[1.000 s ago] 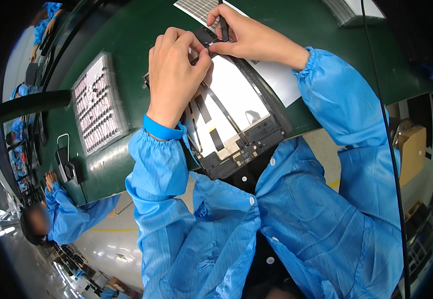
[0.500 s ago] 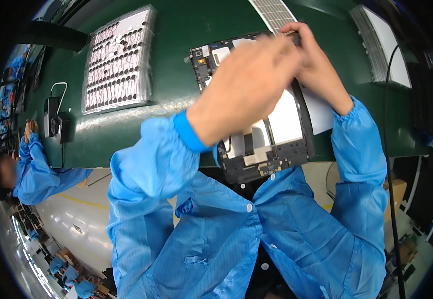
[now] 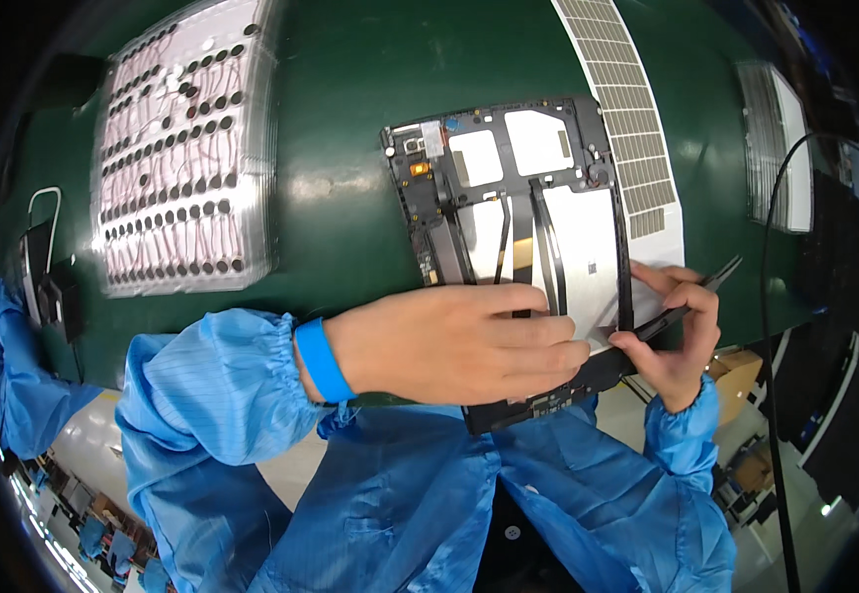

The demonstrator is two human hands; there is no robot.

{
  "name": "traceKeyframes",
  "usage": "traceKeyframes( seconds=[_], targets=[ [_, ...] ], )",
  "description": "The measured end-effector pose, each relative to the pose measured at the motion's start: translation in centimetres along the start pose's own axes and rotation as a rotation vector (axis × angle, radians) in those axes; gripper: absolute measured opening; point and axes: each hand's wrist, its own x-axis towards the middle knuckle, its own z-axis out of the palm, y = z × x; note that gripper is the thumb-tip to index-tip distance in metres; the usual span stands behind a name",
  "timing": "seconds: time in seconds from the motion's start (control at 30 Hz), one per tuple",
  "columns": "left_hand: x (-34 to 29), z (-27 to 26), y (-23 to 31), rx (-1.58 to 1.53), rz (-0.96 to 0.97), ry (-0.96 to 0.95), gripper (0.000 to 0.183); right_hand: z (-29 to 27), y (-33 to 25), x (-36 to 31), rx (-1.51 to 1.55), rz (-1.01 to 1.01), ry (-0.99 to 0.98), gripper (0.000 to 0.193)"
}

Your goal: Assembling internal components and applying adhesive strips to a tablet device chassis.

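An opened tablet-like device [image 3: 588, 227] lies at the table's front edge, its black frame, silver plates and dark flat cables exposed. My left hand [image 3: 459, 341], with a blue band at the wrist, reaches across its lower part, fingers stretched out over the silver surface. At the device's right edge is my right hand [image 3: 677, 331], its fingers closed around black tweezers [image 3: 701, 289] whose tips point up and to the right, away from the device. The right thumb is close to the left fingertips. What lies under the left fingers is hidden.
Clear trays [image 3: 177, 168] with rows of small black round parts on thin wires are stacked at left. A white sheet of grey rectangular stickers [image 3: 632, 128] lies beside the device. More stacked trays [image 3: 780, 148] and a black cable [image 3: 768, 326] are at right. Another person's blue sleeve [image 3: 29, 366] shows far left.
My left hand has come down from above the device onto its lower part. My right hand has moved from the upper right corner down the right edge; the tweezers now show. The view has shifted.
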Motion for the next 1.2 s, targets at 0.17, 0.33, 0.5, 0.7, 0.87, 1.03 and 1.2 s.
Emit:
traceKeyframes(
  seconds=[0.17,0.33,0.5,0.7,0.87,1.03,1.2],
  targets=[
    [0.0,0.6,0.2,0.035,0.02,-0.088,0.068,1.6,-1.7,-0.1,0.177,0.155,0.005,0.063],
    [0.3,0.0,0.0,0.047,0.003,-0.141,0.076,2.4,-2.6,0.0,0.213,0.253,0.005,0.057],
    [0.0,0.4,0.0,0.042,-0.012,-0.112,0.076,2.7,-2.9,-0.3,0.261,0.319,0.073,0.047],
    [-0.1,1.1,0.1,0.015,0.015,-0.065,0.071,2.6,-2.8,-0.7,0.231,0.322,0.146,0.044],
    [0.0,0.3,-0.2,0.056,0.018,-0.096,0.072,2.7,-3.1,-0.9,0.354,0.368,0.269,0.043],
    [-0.2,0.3,-0.1,0.063,0.032,-0.055,0.069,2.5,-4.2,-0.4,0.732,0.54,0.319,0.043],
    [-0.5,0.1,0.3,0.177,0.078,0.015,0.065,2.7,-3.6,-0.9,0.748,0.534,0.223,0.038]
  ],
)
